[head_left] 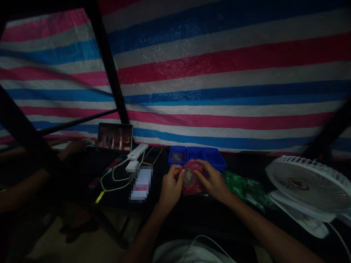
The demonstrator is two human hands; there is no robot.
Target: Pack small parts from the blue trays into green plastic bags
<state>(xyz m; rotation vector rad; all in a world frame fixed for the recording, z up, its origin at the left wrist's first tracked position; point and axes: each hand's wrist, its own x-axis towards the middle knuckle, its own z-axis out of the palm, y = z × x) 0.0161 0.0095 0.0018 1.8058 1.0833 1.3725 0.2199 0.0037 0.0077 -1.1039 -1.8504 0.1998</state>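
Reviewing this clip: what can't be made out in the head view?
Head view:
- Contents of the red plastic bag: covered by the left hand, the right hand and glare.
- White item: pixelated, markings unreadable.
- Object in the blue tray: too small and dim.
- Another person's hand: dim, partly behind a dark post.

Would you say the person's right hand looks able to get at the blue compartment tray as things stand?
Probably yes: the right hand rests on a red plastic bag just in front of the blue compartment tray, and only that bag lies between them.
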